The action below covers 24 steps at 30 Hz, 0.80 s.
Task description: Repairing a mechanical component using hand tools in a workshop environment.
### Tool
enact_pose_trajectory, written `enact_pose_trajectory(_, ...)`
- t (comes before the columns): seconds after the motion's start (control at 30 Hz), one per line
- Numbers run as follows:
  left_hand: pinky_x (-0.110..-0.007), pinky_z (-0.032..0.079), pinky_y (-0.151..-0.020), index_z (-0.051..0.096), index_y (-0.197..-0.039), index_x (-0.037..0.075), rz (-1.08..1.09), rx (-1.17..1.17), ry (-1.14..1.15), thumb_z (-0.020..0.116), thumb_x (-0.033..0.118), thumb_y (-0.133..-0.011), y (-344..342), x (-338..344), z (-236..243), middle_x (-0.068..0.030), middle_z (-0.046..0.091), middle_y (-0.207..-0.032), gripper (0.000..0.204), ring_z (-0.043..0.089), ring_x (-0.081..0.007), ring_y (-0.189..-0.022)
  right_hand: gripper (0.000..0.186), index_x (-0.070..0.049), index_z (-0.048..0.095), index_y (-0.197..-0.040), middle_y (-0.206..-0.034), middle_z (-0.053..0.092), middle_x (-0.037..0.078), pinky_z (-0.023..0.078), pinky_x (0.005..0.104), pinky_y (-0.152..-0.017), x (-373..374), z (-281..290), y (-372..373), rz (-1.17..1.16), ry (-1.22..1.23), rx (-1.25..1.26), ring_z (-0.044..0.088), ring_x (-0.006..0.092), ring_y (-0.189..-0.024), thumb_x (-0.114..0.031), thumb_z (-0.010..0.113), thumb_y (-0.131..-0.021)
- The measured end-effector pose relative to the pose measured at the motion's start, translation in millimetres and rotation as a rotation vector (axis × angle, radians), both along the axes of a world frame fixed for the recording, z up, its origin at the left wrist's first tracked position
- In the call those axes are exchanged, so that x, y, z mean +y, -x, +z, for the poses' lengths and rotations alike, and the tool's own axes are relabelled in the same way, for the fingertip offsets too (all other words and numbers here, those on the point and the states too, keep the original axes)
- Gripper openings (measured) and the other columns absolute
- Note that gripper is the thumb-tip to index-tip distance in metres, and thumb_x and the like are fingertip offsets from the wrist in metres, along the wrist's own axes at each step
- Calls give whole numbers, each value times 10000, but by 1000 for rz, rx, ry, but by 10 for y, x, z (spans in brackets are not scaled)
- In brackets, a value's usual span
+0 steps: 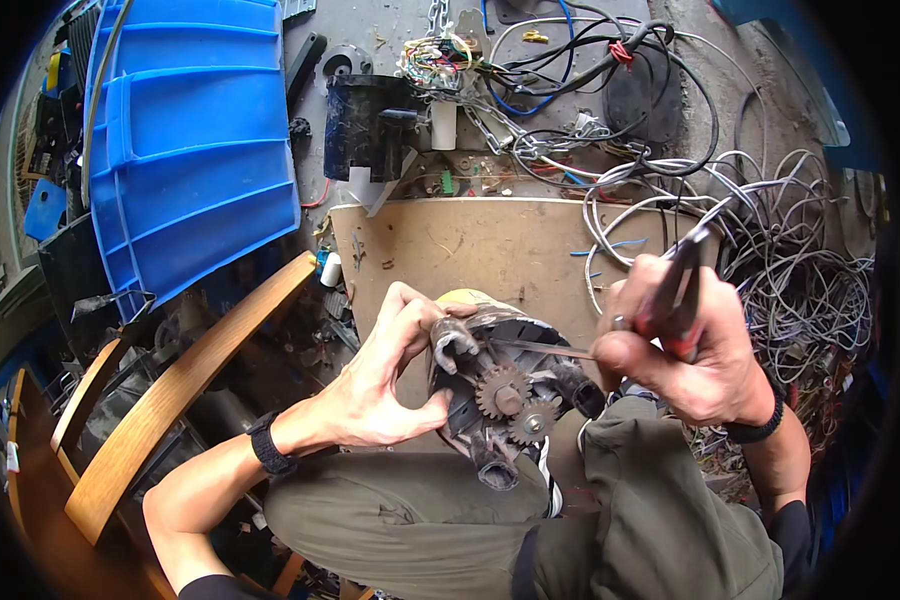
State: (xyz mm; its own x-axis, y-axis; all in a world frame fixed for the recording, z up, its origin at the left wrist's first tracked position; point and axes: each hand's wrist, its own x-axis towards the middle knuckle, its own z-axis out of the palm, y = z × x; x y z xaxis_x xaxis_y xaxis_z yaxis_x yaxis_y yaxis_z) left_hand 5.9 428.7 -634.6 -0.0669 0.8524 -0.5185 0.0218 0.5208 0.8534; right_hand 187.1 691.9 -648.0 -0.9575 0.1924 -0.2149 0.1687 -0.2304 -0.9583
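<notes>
A round, dirty motor assembly [482, 408] rests at my knees, with two toothed metal gears [502, 390] and several stubby tube-like posts on its face. My left hand [385, 385] grips its left side, fingers over the top and thumb on the lower edge. In my right hand [695, 350] is a pair of pliers [678, 300] with red grips, jaws pointing up. From the same fist a thin metal shaft [550, 348], like a screwdriver's, reaches left into the motor's upper part. Its handle is hidden in my fingers, and its tip is hard to make out.
Beyond the motor lies a brown board [420, 235]. A blue ribbed plastic bin [200, 120] and a curved wooden strip [195, 390] are at left. A black cylinder [365, 125] stands at the back. Tangled grey cables [800, 290] pile up at right; white wires hang below the motor.
</notes>
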Motion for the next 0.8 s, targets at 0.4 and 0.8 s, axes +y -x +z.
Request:
enact_pose_trajectory(0.4,-352,470,-996,482,-1281,10,59,-41,95,803,145,-874,-122,624,-286,-96,360,-1150,536,484,-203,-1091,154,-5,643,-971,-696,614,34,454,292,-527,169,-27,-198,-80,-158,71,622,105,-582,-61,785,-953)
enact_pose_trajectory(0.8,-395,420,-1210,472,-1412,-4,58,-62,172,805,98,-875,-209,644,-129,-121,366,-1254,640,487,-251,-1241,228,-29,590,-912,-627,568,116,425,406,-515,89,-116,-176,-62,-163,86,585,328,-537,-150,780,-946)
